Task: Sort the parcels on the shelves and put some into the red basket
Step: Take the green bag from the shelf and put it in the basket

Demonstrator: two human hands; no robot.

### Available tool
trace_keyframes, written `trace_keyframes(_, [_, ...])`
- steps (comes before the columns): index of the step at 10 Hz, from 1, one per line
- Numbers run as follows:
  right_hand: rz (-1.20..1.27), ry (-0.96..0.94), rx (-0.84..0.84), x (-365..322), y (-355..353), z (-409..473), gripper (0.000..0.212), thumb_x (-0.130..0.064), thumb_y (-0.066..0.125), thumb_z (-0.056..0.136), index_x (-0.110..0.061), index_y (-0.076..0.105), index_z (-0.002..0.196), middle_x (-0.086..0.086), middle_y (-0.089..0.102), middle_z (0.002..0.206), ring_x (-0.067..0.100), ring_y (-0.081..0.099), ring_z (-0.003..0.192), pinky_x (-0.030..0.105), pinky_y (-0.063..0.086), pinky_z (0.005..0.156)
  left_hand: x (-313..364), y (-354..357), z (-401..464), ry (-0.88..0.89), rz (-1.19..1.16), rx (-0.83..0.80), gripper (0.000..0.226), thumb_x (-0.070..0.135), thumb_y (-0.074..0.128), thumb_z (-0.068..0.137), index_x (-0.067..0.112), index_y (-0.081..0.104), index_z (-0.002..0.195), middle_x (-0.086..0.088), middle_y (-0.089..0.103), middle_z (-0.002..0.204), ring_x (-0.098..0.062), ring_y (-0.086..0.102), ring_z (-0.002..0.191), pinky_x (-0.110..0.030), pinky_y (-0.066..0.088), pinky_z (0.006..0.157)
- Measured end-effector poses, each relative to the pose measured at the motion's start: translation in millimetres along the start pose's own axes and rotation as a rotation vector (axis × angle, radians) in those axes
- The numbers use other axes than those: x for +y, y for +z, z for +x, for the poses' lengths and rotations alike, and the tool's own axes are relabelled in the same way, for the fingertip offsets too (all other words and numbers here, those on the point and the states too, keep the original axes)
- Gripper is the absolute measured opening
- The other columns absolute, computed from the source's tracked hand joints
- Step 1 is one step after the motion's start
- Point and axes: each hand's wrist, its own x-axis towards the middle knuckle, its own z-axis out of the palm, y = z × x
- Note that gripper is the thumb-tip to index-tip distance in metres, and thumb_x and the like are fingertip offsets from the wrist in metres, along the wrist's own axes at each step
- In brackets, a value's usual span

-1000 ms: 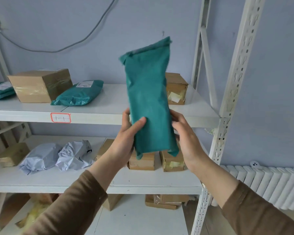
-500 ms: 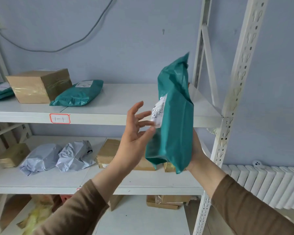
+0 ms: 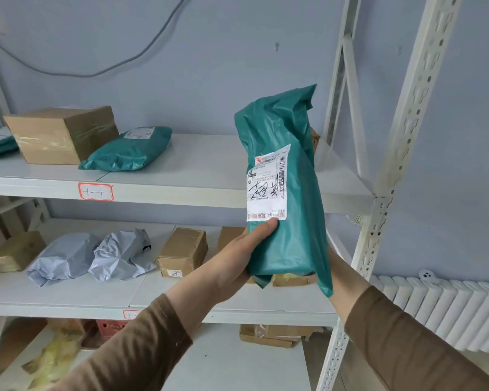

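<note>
Green parcel (image 3: 291, 176) held upright in front of the rack (image 3: 404, 136), at about top-shelf height, label (image 3: 266, 185) turned toward the camera. Reads as a label check: big handwritten marks across it, probably the sort cue for basket or shelf.

Left hand (image 3: 237, 255) grips the lower left of the parcel, thumb pressed on the front just under the label so the print stays uncovered. Right hand (image 3: 338, 268) is mostly hidden behind the parcel's lower right; wrist placement suggests it supports the back, but can't tell how the fingers are closed. Two-hand hold makes sense: soft poly bag, would flop if pinched from one side.

Red basket: not in view. Something red (image 3: 112, 328) shows on the rack's bottom level, too cut off to identify.

Rest of the rack, for reference:
- top shelf: brown box (image 3: 62, 134) and a second green bag (image 3: 127, 149) left of the held parcel
- middle shelf: two grey bags (image 3: 91, 256), small box (image 3: 182, 251), more boxes hidden behind the parcel

Judgement: sorting decision pending on this one parcel, placement not yet made. Next move depends on where the basket sits.
</note>
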Motion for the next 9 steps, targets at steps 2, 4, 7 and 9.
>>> trace_keyframes(2, [-0.124, -0.153, -0.087, -1.7, 11.4, 6.6, 0.051, -0.045, 0.038, 0.107, -0.016, 0.054, 0.146, 0.013, 0.067, 0.135, 0.03, 0.068, 0.119, 0.042, 0.059, 0.096, 3.7, -4.0, 3.4, 0.162, 0.016, 0.101, 0.063, 0.045, 0.074, 0.087, 0.038, 0.046, 0.144, 0.003, 0.07, 0.129, -0.014, 0.072, 0.104, -0.024, 0.058, 0.07])
trace_keyframes(4, [-0.361, -0.352, -0.114, 12.0, -6.9, 9.3, 0.065, -0.058, 0.061, 0.09, -0.038, 0.045, 0.15, -0.003, 0.065, 0.14, 0.022, 0.062, 0.129, 0.046, 0.05, 0.108, -2.1, -9.0, 14.4, 0.334, 0.069, 0.223, 0.071, 0.033, 0.071, 0.093, 0.044, 0.031, 0.151, 0.009, 0.064, 0.134, -0.005, 0.072, 0.106, -0.025, 0.061, 0.077])
trace_keyframes(7, [-0.374, -0.369, 0.02, 39.1, -59.9, -6.5, 0.06, -0.025, 0.071, 0.089, -0.03, 0.051, 0.145, 0.0, 0.066, 0.138, 0.026, 0.062, 0.129, 0.045, 0.053, 0.105, -49.9, 14.2, 32.7, 0.288, 0.096, 0.184, 0.078, 0.038, 0.076, 0.085, 0.045, 0.036, 0.151, 0.007, 0.064, 0.136, -0.016, 0.065, 0.124, -0.039, 0.059, 0.097])
trace_keyframes(9, [-0.4, -0.358, 0.132, 57.0, -100.6, -17.7, 0.063, -0.011, 0.069, 0.091, -0.027, 0.046, 0.147, -0.002, 0.066, 0.137, 0.017, 0.064, 0.124, 0.032, 0.055, 0.096, -83.4, 22.3, 50.7, 0.303, 0.18, 0.093, 0.067, 0.015, 0.067, 0.098, 0.033, 0.037, 0.154, 0.002, 0.063, 0.138, -0.007, 0.062, 0.123, -0.023, 0.055, 0.094])
